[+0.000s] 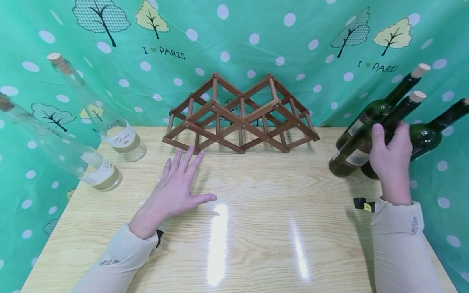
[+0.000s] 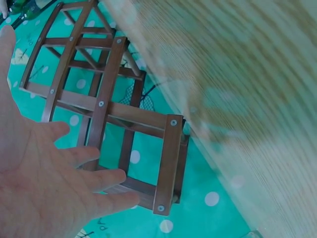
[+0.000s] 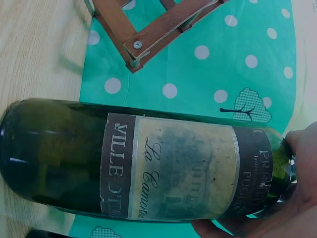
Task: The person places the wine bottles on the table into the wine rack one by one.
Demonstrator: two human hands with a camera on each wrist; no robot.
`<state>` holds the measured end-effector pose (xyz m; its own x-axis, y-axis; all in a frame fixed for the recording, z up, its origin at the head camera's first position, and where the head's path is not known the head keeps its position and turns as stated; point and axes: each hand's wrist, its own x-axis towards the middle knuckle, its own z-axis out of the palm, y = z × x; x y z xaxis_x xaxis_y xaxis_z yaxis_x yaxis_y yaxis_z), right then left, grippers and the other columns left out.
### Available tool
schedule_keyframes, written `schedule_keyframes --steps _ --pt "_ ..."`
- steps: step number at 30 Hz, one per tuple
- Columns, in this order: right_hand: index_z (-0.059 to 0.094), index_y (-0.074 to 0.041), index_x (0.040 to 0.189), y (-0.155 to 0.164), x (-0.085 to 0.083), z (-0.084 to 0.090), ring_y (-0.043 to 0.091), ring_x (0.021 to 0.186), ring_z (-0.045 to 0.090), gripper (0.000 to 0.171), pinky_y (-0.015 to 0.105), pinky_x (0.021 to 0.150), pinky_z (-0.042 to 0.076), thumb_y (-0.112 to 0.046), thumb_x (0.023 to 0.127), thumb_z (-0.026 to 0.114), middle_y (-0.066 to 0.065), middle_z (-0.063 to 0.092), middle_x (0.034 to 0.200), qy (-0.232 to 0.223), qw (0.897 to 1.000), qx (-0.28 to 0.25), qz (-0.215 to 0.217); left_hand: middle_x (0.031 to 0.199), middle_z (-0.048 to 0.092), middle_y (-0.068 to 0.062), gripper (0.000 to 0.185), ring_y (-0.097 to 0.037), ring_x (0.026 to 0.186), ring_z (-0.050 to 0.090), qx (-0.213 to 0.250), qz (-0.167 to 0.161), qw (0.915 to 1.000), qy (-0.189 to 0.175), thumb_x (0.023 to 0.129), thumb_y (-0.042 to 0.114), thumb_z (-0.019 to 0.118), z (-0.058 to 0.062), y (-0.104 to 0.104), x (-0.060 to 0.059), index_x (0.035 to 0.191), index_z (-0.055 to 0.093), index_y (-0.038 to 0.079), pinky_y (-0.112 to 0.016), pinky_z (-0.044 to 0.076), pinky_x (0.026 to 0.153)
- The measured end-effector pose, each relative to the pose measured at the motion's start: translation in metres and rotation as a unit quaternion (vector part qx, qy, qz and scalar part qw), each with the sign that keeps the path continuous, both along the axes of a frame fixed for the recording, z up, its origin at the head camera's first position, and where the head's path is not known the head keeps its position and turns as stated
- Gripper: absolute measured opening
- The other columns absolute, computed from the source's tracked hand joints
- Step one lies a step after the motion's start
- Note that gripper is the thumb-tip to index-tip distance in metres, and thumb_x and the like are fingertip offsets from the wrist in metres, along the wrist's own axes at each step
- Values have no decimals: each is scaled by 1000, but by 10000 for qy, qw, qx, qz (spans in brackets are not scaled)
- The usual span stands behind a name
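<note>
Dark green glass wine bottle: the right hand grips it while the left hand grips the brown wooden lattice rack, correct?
Not quite. The right hand does grip the dark green glass wine bottle, but the left hand lies open and flat on the light wooden table, short of the brown wooden lattice rack, as the head view shows.

Dark green bottle (image 1: 360,140), brown rack (image 1: 239,118)
</note>
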<state>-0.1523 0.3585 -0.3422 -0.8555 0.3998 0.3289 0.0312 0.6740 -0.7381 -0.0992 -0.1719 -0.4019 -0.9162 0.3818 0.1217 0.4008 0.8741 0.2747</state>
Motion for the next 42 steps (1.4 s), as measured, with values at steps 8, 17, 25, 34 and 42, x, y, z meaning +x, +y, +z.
schedule_keyframes --steps 8,17,25,34,42 --pt "51 -29 152 -1 1 5 14 125 48 44 32 101 43 -45 112 47 4 55 152 49 9995 -220 -243 177 7 -16 128 -52 159 5 -8 6 10000 -17 79 95 55 -1 0 -1 172 13 18 -78 15 120" --pt "54 -30 151 -3 6 11 15 124 56 44 30 105 50 -46 110 50 1 56 153 -155 9989 -204 -389 177 7 -17 126 -52 159 7 6 9 10000 -4 81 91 60 -1 0 -1 172 12 19 -78 15 119" --pt "53 -29 152 -6 10 15 15 119 57 46 29 102 52 -48 110 50 3 57 150 -200 9992 -74 -329 177 8 -17 126 -52 159 9 15 5 10000 95 81 93 56 -1 -1 -1 173 11 19 -78 17 119" --pt "55 -31 151 -13 12 19 18 131 58 44 38 114 47 -47 110 50 1 57 152 -265 9989 -218 -312 176 10 -19 126 -52 158 10 36 -10 9999 140 81 93 56 -1 -1 -2 172 13 18 -78 18 119" --pt "59 -28 147 -23 16 24 17 136 59 41 41 119 42 -45 110 52 -2 59 150 -60 9990 -397 -220 176 12 -18 126 -51 158 11 111 -34 9998 137 81 92 58 -1 -1 -3 172 13 18 -76 18 120"
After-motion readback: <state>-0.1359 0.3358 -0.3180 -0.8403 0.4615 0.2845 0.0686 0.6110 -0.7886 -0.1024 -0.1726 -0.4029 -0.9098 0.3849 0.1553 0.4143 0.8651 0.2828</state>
